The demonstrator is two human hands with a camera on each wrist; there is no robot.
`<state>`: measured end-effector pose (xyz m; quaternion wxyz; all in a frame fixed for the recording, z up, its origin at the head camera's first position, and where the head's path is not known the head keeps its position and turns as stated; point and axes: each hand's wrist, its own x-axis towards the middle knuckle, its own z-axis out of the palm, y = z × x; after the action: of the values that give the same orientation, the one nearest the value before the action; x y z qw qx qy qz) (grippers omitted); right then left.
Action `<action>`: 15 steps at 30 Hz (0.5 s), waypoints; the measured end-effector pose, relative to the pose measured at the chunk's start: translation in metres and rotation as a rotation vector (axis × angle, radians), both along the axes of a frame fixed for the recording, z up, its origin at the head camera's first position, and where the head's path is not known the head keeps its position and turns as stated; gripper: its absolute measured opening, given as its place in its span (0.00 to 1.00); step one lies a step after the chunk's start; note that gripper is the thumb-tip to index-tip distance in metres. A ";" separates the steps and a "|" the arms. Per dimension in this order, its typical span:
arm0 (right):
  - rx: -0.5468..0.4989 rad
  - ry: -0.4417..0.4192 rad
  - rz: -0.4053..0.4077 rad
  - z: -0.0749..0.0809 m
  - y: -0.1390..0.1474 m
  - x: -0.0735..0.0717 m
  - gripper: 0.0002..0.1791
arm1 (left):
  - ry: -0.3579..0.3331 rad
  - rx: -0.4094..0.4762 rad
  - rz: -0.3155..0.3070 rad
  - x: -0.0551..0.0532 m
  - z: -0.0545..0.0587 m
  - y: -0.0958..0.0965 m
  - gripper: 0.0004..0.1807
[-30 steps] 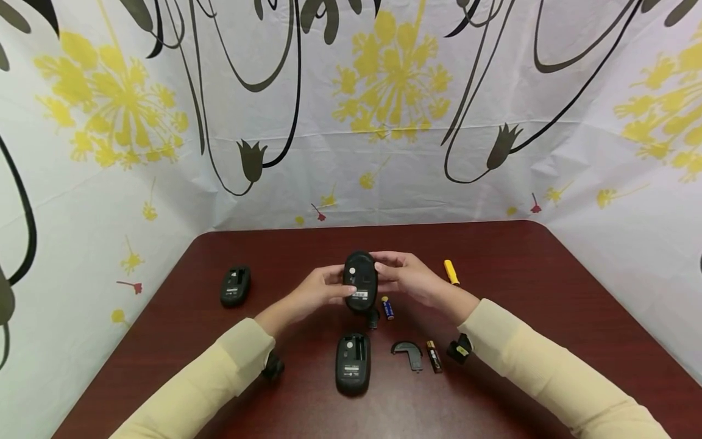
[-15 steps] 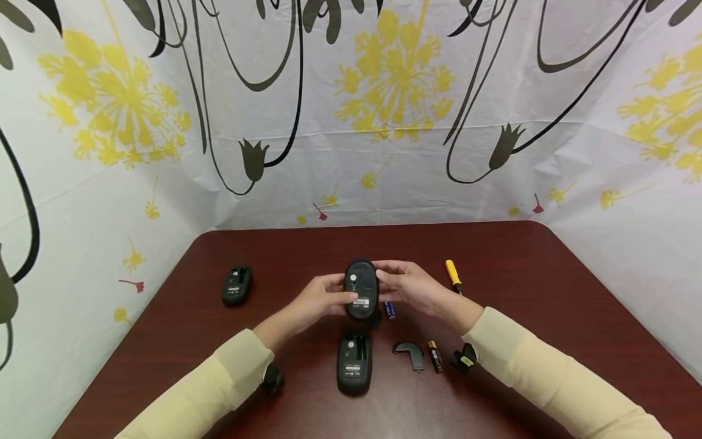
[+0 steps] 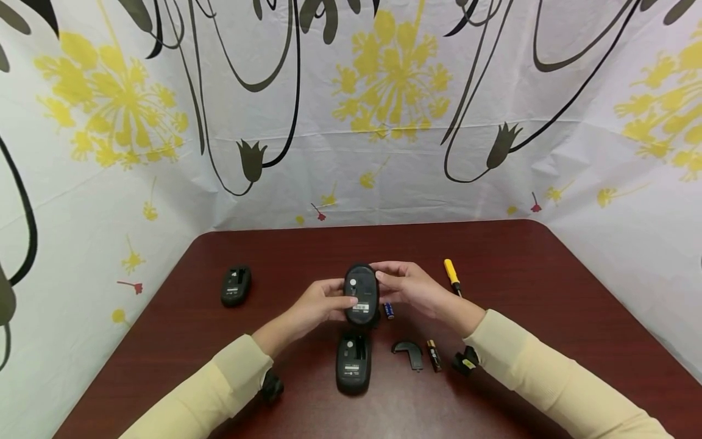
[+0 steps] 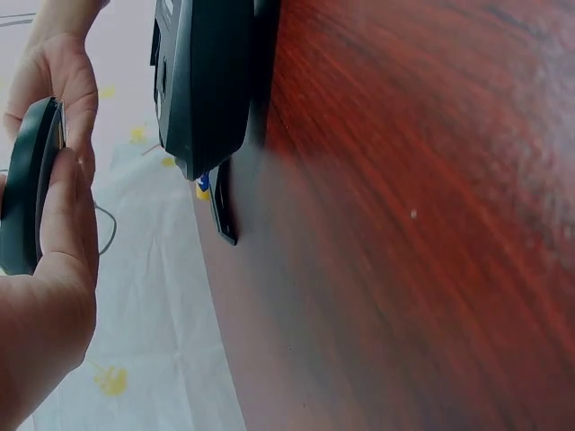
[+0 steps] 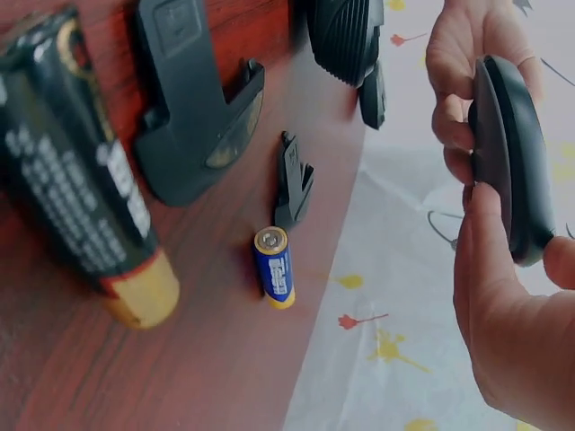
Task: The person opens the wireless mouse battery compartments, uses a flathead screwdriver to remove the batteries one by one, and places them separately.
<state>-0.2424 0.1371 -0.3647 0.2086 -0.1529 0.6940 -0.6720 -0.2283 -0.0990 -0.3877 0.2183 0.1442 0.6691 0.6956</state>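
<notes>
Both hands hold a black computer mouse (image 3: 361, 294) above the middle of the table, its underside with a white label facing up. The left hand (image 3: 315, 306) grips its left side, thumb over the lower part of the underside. From the other side the right hand (image 3: 410, 286) pinches its upper right edge. In the right wrist view the held mouse (image 5: 521, 171) appears edge-on between the hands. Just below it on the table lies a second mouse (image 3: 353, 369), upside down with its battery slot uncovered. A blue AA battery (image 3: 389, 310) lies partly hidden near the right hand.
Another upturned mouse (image 3: 236, 286) lies at the left. On the right are a black battery cover (image 3: 409, 353), a black-and-copper battery (image 3: 434, 356) and a yellow-handled screwdriver (image 3: 451, 272). Another cover (image 5: 293, 184) lies beside the blue battery. Patterned cloth (image 3: 351, 183) stands behind the table.
The held mouse and both hands have come slightly nearer the body, so the mouse covers more of the cover beneath and sits closer to the second mouse. Both hands keep their hold.
</notes>
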 end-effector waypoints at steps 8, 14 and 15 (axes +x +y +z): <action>0.196 0.378 0.023 0.005 0.000 -0.001 0.30 | -0.020 -0.006 -0.014 0.004 0.000 0.001 0.29; 0.314 0.562 0.062 0.009 -0.004 0.002 0.33 | -0.021 0.001 -0.030 0.005 -0.001 0.002 0.29; 0.329 0.585 0.069 0.010 -0.005 0.003 0.34 | -0.026 0.001 -0.032 0.006 -0.001 0.002 0.29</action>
<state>-0.2393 0.1322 -0.3550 0.0450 -0.3269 0.8181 -0.4711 -0.2228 -0.0968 -0.3886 0.2378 0.1459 0.6637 0.6940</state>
